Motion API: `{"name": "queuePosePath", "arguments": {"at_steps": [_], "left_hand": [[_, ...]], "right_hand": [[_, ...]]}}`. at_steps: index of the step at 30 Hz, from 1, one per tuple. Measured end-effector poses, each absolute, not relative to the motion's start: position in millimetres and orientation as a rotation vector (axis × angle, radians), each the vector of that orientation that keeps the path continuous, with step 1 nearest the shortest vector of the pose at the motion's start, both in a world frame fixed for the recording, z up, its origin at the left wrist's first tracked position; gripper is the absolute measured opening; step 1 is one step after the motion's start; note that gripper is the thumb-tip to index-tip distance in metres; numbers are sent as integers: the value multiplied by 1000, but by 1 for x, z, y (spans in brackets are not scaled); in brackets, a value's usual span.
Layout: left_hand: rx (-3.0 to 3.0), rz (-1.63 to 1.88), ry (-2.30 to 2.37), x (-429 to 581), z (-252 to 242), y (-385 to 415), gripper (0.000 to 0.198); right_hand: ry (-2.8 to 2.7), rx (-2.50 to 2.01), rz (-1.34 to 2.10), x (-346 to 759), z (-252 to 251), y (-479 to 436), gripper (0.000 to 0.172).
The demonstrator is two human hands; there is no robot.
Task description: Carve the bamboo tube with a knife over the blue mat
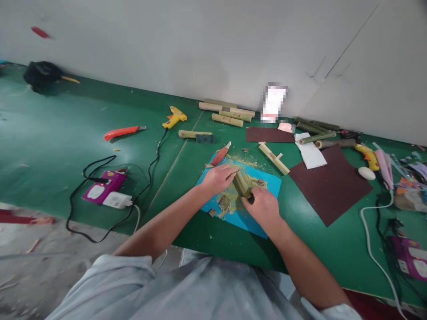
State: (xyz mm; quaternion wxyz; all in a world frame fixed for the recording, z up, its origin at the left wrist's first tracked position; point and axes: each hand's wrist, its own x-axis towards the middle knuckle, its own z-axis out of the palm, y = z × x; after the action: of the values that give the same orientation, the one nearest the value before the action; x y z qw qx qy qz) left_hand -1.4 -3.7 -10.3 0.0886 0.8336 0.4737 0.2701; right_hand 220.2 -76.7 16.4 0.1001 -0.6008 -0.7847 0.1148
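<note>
A short bamboo tube (pixel 242 184) lies slantwise over a blue sheet (pixel 248 224), held at both ends. My left hand (pixel 218 180) is closed on its far end, thumb and fingers pinched together. Round the near end curl the fingers of my right hand (pixel 263 205). Sawdust and bamboo chips (pixel 227 202) cover much of the sheet under the tube. Just beyond my left hand rests a red-handled knife (pixel 220 155), its blade pointing away. To the right of the sheet is a notched bamboo piece (pixel 274 159) with a small sliver on it.
Several cut bamboo tubes (pixel 227 120) lie near the wall, beside a propped phone (pixel 274 103). Leftward are a yellow glue gun (pixel 175 117), a red utility knife (pixel 122 132) and a purple power strip (pixel 105 186) with cords. Brown sandpaper (pixel 330 191) and another glue gun (pixel 367 155) are at right.
</note>
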Motion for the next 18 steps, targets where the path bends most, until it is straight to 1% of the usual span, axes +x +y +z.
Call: {"name": "queuePosePath", "arguments": {"at_steps": [4, 8, 11, 15, 18], "left_hand": [[2505, 793, 1416, 1, -11, -7, 30], [2528, 797, 1329, 10, -16, -24, 34], [2595, 731, 1269, 11, -20, -32, 36], [2641, 671, 1381, 4, -24, -33, 40], [2690, 599, 1281, 1, -26, -38, 40]], "right_hand": [[-2306, -1808, 355, 219, 11, -75, 19], [-2296, -1814, 367, 217, 8, -75, 20], [-2300, -1814, 366, 217, 7, -76, 21], [-2307, -1811, 364, 216, 6, -76, 23], [-2309, -1818, 368, 216, 7, -76, 23]]}}
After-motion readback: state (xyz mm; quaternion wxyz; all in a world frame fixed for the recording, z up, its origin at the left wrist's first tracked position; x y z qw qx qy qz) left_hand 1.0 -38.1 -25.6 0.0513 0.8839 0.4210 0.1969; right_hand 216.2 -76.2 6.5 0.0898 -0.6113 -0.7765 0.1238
